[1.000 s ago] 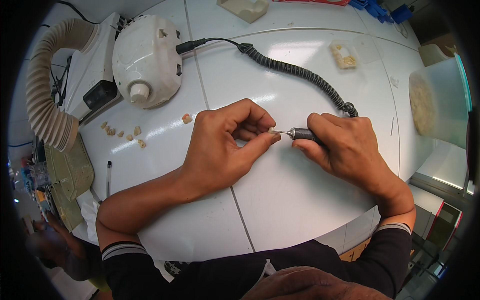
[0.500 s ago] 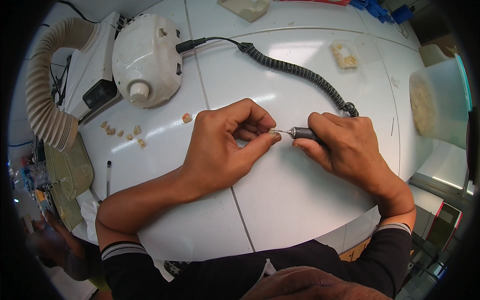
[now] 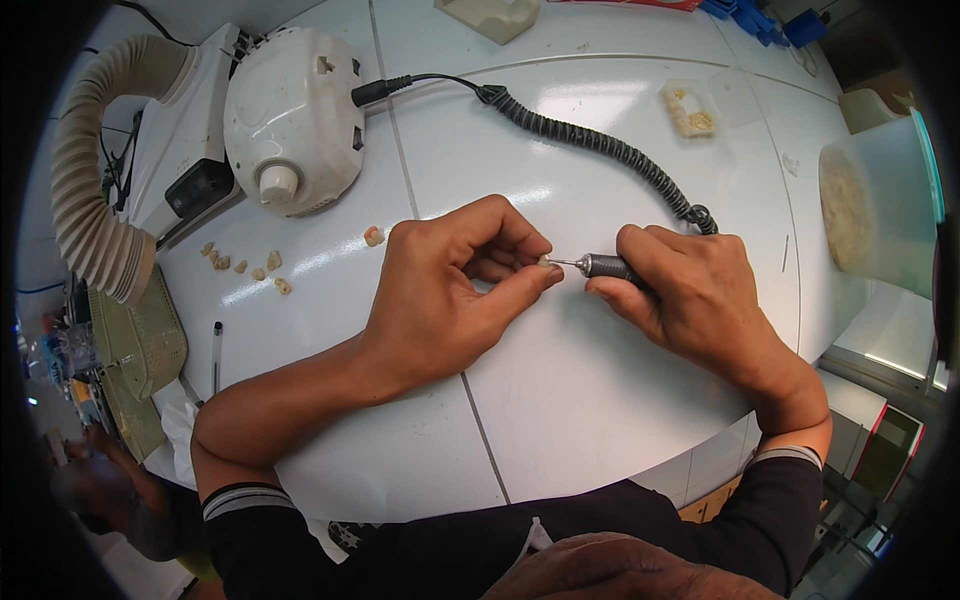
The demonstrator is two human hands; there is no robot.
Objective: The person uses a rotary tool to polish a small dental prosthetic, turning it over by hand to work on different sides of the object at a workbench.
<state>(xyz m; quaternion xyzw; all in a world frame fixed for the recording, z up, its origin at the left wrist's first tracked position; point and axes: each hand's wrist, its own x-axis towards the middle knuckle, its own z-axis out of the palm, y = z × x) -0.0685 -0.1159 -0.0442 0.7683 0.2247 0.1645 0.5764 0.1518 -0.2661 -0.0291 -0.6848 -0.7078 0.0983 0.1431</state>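
My left hand (image 3: 450, 290) pinches a tiny cream piece (image 3: 543, 261) between thumb and fingertips. My right hand (image 3: 680, 290) is closed round a dark rotary handpiece (image 3: 604, 267), whose thin metal bit (image 3: 565, 262) reaches left to the piece, at or against it. A coiled black cord (image 3: 590, 135) runs from a white control unit (image 3: 290, 120) down to behind my right hand. Several small cream pieces (image 3: 242, 267) lie left of my left hand, with a pink-and-cream piece (image 3: 374, 236) nearer it.
On the table (image 3: 540, 420) are a ridged hose (image 3: 85, 180), pen (image 3: 218, 355), green basket (image 3: 162, 355), small container (image 3: 686, 108), beige holder (image 3: 485, 12) and blue objects (image 3: 755, 20). A translucent bin (image 3: 875, 190) stands at right. Another person (image 3: 130, 500) is at lower left.
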